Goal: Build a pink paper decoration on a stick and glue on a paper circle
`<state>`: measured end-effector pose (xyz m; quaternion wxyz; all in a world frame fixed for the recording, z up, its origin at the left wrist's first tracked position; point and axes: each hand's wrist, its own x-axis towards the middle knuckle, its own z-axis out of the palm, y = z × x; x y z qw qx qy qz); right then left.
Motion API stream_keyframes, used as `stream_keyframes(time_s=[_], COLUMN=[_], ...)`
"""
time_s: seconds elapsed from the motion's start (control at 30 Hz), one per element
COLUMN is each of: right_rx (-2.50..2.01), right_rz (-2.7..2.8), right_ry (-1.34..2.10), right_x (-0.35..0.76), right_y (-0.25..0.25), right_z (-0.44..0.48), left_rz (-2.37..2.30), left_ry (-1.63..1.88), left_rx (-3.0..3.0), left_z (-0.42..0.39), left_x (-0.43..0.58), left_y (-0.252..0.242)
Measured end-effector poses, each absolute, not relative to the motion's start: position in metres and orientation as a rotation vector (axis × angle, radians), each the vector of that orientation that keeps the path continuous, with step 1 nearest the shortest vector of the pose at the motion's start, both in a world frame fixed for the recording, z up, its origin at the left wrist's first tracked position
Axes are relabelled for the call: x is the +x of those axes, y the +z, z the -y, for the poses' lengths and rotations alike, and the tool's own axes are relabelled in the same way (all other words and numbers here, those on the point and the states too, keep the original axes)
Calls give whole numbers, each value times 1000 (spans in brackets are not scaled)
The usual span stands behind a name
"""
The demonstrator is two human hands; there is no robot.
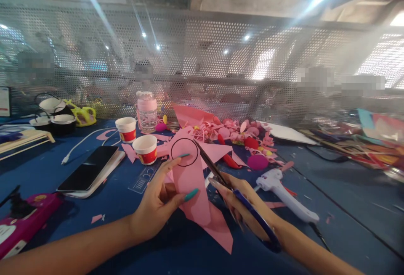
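Between the fingers and thumb of my left hand is a strip of pink paper with a black circle drawn near its upper end. My right hand grips dark-bladed scissors with blue handles. Their blades reach up along the paper's right edge, with the tips beside the circle. Whether the blades touch the paper, I cannot tell. More pink paper hangs below the strip. Behind it lies a heap of pink paper scraps with a few red and magenta pieces.
Two red-and-white paper cups and a pink-lidded bottle stand behind my left hand. A phone lies at left, near a magenta power strip. A white glue gun rests at right. Perforated metal screen borders the table's back.
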<state>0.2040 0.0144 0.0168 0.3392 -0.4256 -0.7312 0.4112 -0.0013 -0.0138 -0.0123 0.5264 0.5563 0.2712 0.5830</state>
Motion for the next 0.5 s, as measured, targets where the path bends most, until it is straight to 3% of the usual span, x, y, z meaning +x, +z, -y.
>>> stream_keyframes(time_s=[0.5], right_rx=[-1243], right_rz=[1939], right_ry=[975], right_x=[194], right_y=[26], right_z=[-9], left_rz=[-650], left_ry=[1423], left_rx=[1354], left_z=[13], left_x=[-4], left_y=[-16])
